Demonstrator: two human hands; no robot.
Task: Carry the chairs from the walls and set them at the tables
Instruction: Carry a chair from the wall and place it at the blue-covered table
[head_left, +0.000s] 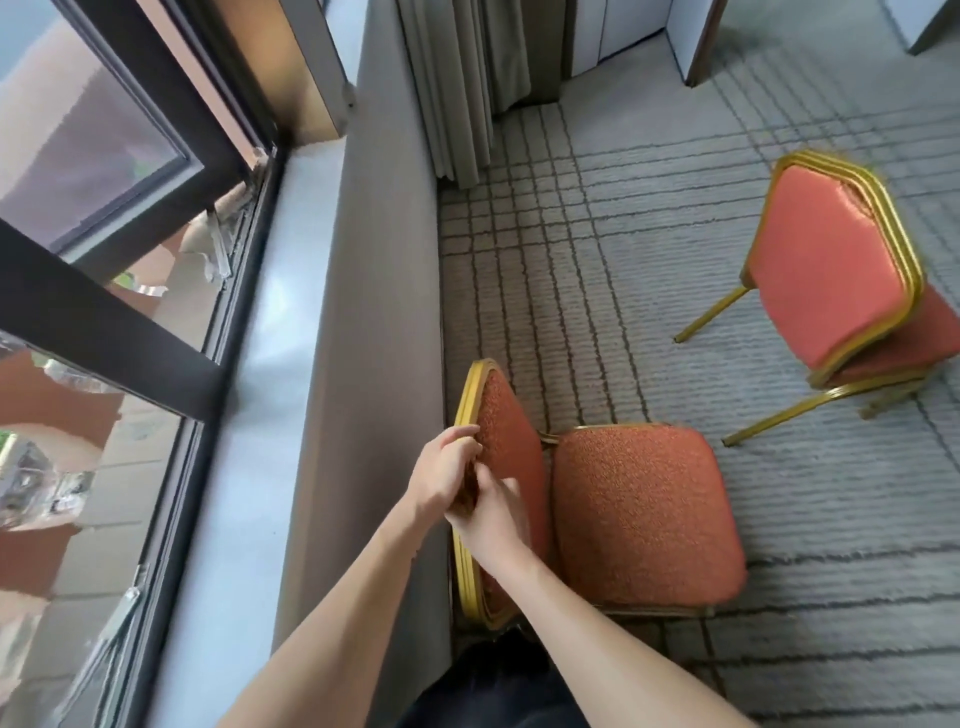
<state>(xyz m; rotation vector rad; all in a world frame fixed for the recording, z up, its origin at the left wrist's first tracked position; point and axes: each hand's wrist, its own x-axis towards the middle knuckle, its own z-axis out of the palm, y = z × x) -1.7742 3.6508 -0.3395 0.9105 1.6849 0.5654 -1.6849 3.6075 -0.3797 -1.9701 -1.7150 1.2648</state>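
The left hand (445, 467) and right hand (491, 522) clamp the backrest (511, 447) of a gold-framed orange padded chair (644, 519) against the grey wall (374, 364); carrying seemingly not begun.

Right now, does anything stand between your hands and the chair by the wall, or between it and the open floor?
Nothing: the left hand and right hand hold the chair by its backrest. A second chair stands on the carpet to the right, apart from it; no table is in view.

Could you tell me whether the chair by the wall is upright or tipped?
Upright: the chair has its seat facing up, backrest beside the wall.
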